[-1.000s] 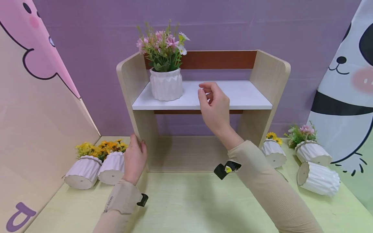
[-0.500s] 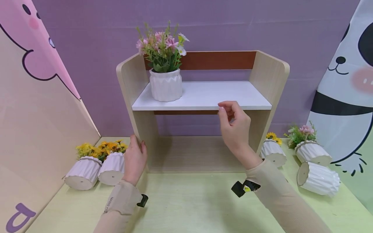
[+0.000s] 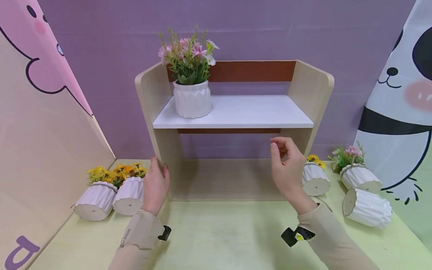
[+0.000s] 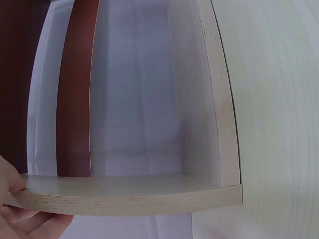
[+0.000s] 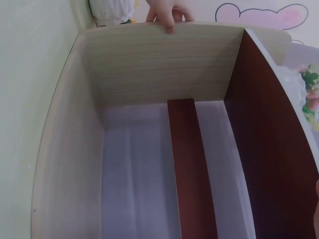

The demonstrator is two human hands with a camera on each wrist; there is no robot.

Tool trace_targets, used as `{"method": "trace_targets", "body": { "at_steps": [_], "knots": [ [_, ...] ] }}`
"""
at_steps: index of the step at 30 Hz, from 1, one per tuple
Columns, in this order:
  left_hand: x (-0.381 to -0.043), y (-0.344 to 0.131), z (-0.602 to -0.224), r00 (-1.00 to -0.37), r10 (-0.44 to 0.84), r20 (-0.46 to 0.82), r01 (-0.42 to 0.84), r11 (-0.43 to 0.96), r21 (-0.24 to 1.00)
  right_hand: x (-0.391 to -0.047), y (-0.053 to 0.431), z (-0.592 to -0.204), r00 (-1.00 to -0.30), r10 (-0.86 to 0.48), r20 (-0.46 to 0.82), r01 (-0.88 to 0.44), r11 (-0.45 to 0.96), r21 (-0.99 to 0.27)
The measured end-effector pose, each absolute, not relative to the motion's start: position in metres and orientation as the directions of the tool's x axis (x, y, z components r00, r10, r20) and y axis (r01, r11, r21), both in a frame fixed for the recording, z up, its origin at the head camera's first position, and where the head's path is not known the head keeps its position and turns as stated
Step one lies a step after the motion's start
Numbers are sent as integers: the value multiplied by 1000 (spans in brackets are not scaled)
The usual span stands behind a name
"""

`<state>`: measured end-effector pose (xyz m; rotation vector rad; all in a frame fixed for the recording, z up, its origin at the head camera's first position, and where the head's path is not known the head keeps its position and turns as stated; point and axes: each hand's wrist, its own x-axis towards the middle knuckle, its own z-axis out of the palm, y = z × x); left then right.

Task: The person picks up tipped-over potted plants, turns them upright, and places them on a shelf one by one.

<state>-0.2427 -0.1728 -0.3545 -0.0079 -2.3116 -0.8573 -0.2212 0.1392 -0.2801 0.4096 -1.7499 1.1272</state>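
Note:
A small wooden shelf (image 3: 236, 112) with a white board and brown back rails stands on the green table (image 3: 222, 236). A white ribbed pot of pink flowers (image 3: 191, 99) sits upright at the left of the board. My left hand (image 3: 156, 185) grips the front edge of the shelf's left side panel low down; its fingers (image 4: 12, 184) wrap that edge (image 4: 124, 196), and its fingertips (image 5: 169, 12) show over the panel (image 5: 159, 64). My right hand (image 3: 287, 167) hovers in front of the lower right side panel, fingers loosely curled, holding nothing.
Two white pots of yellow flowers (image 3: 96, 200) (image 3: 129, 193) lie on their sides left of the shelf. Three more pots (image 3: 315, 178) (image 3: 361, 176) (image 3: 368, 206) lie at the right. A pink cartoon board (image 3: 40, 112) and a panda board (image 3: 401, 112) flank the table.
My right hand has dropped from the white board, down and to the right, to the lower right panel. The left hand and the shelf have stayed put.

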Motion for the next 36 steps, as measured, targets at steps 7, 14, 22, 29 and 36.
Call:
{"method": "trace_targets", "body": {
  "at_steps": [7, 14, 22, 29, 36],
  "knots": [
    [-243, -173, -355, -782, -218, 583, 219, 780, 586, -214, 152, -294, -527, 243, 814, -643, 513, -569],
    [-244, -173, -357, -780, -216, 588, 222, 782, 583, -205, 168, -314, -634, 277, 722, -521, 537, -664],
    [-244, -173, -356, -774, -214, 595, 230, 781, 580, -196, 192, -332, -727, 325, 605, -376, 549, -747],
    [-244, -174, -357, -770, -207, 603, 239, 783, 574, -191, 209, -342, -698, 389, 601, -301, 601, -740],
    [-244, -174, -356, -776, -206, 596, 235, 783, 576, -183, 224, -350, -710, 405, 576, -255, 615, -747]
  ]
}}
